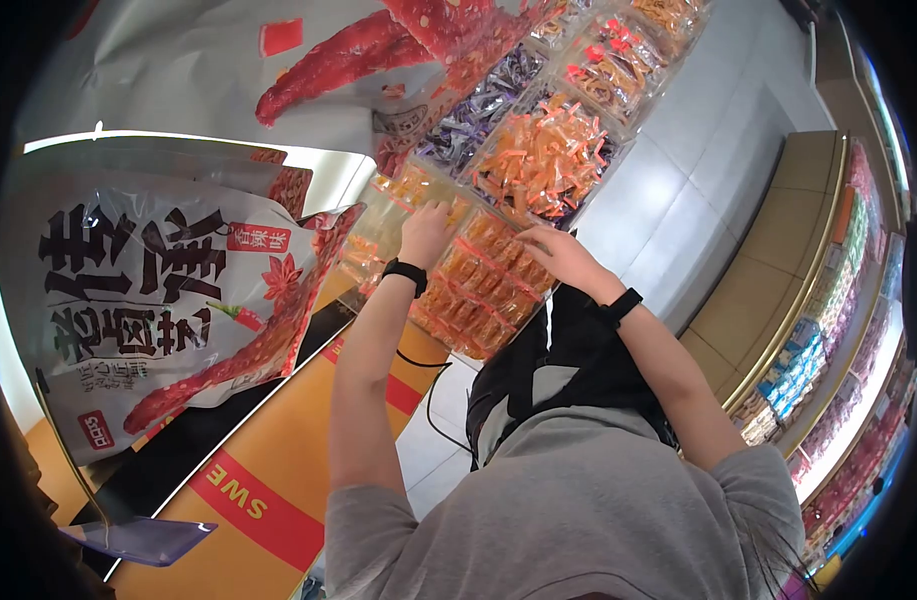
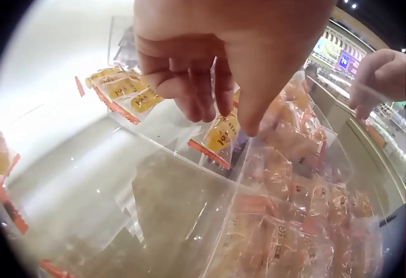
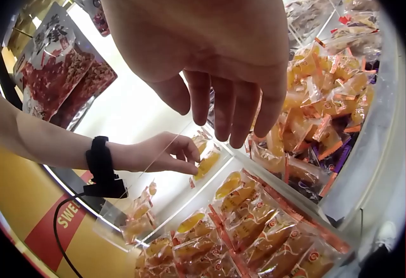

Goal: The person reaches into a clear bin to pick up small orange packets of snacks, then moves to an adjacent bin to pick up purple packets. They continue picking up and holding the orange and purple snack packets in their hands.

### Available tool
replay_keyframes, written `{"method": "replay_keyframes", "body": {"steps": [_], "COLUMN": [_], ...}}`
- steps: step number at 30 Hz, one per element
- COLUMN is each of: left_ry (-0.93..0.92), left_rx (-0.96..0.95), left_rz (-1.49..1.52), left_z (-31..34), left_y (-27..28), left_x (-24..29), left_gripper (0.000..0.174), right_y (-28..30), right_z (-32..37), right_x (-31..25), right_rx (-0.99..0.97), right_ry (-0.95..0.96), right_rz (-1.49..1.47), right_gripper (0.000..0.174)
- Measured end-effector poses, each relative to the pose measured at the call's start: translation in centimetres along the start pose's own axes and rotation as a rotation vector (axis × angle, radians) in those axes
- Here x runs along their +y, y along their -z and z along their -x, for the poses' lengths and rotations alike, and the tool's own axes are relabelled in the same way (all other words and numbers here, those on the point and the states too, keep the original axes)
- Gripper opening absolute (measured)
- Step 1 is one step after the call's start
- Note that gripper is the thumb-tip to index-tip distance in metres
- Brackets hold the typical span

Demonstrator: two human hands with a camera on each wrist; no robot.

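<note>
My left hand (image 1: 425, 236) reaches into a clear plastic bin at the display's left side. In the left wrist view, its thumb and fingers pinch a small clear-wrapped yellow snack packet (image 2: 219, 139) with an orange sealed edge. Beside those fingers lies a row of similar packets (image 2: 127, 92). My right hand (image 1: 566, 262) hovers palm down near the divider, its fingers loosely extended and holding nothing. Below it, neat rows of orange-edged snack packets (image 3: 254, 227) fill one compartment. A heaped pile of orange-wrapped snacks (image 3: 317, 106) fills the neighbouring bin.
Large printed snack bags (image 1: 158, 300) hang at the left. Purple-wrapped snacks (image 1: 483, 110) sit in a farther bin. A clear divider (image 2: 184, 154) separates compartments. Curved stocked shelves (image 1: 828, 330) stand at the right, across a tiled floor (image 1: 718, 130). A black cable (image 3: 60, 227) hangs from the left wrist.
</note>
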State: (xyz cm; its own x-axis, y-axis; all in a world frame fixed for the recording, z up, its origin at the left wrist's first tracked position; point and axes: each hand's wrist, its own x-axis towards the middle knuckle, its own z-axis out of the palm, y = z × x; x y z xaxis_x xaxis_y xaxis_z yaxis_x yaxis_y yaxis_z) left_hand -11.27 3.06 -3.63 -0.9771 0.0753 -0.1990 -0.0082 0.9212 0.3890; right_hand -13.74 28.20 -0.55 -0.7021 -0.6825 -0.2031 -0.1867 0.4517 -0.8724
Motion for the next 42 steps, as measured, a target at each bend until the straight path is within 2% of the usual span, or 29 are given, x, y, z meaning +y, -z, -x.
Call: {"method": "replay_keyframes", "body": {"steps": [3, 5, 8, 11, 17, 24, 27, 29, 30, 32, 34, 35, 37, 39, 42], "left_ry": [0.004, 0.146, 0.161, 0.2, 0.168, 0.111, 0.103, 0.157, 0.159, 0.347, 0.433, 0.436, 0.404, 0.364, 0.265], "left_rx": [-0.061, -0.048, 0.035, 0.033, 0.148, 0.117, 0.15, 0.302, 0.302, 0.11, -0.101, -0.102, -0.413, -0.426, -0.454], "left_rz": [0.014, -0.022, 0.004, 0.012, 0.0, -0.052, 0.033, 0.131, 0.128, 0.15, 0.009, 0.005, 0.065, 0.123, 0.206], "left_z": [-0.9, -1.6, -1.7, -1.8, -2.4, -2.6, -2.3, -2.0, -1.7, -0.4, 2.0, 3.3, 5.5, 6.4, 7.2], "left_y": [-0.6, -1.3, -1.1, -1.7, -2.2, -1.4, -0.9, 0.3, 0.3, 0.8, 2.1, 2.8, 4.2, 4.3, 4.2], "left_x": [0.0, 0.2, 0.2, -1.0, -2.3, -2.1, -2.2, -2.0, -2.8, -6.2, -8.4, -9.2, -9.8, -9.7, -9.4], "left_gripper": [0.02, 0.019, 0.015, 0.012, 0.01, 0.013, 0.013, 0.009, 0.009, 0.012, 0.019, 0.019, 0.027, 0.028, 0.028], "right_y": [0.2, 0.4, 0.6, 0.4, 0.1, 0.5, 0.4, 0.4, 0.4, 0.4, 0.4, 0.4, 0.1, 0.0, -0.1], "right_z": [0.0, 0.1, 0.1, 0.1, -0.1, -0.1, -0.2, -0.1, -0.2, -0.1, -0.2, -0.2, -0.2, -0.3, -0.4], "right_x": [0.2, 0.2, 0.0, 0.3, 0.6, 0.0, -0.2, -0.4, -0.3, -0.1, -0.1, -0.2, 0.0, 0.1, 0.1], "right_rx": [0.011, 0.027, 0.042, 0.057, 0.063, 0.033, 0.017, 0.019, 0.018, 0.037, 0.025, 0.013, 0.021, 0.029, -0.003], "right_ry": [0.013, 0.003, -0.006, 0.013, 0.055, 0.008, 0.008, -0.013, -0.011, 0.021, 0.004, -0.013, 0.025, 0.064, 0.014], "right_rz": [-0.003, -0.027, -0.012, -0.004, 0.027, -0.008, -0.005, -0.01, -0.012, 0.006, -0.006, -0.015, 0.01, 0.038, -0.02], "right_gripper": [0.023, 0.022, 0.022, 0.021, 0.021, 0.022, 0.023, 0.022, 0.022, 0.022, 0.022, 0.022, 0.022, 0.022, 0.022]}}
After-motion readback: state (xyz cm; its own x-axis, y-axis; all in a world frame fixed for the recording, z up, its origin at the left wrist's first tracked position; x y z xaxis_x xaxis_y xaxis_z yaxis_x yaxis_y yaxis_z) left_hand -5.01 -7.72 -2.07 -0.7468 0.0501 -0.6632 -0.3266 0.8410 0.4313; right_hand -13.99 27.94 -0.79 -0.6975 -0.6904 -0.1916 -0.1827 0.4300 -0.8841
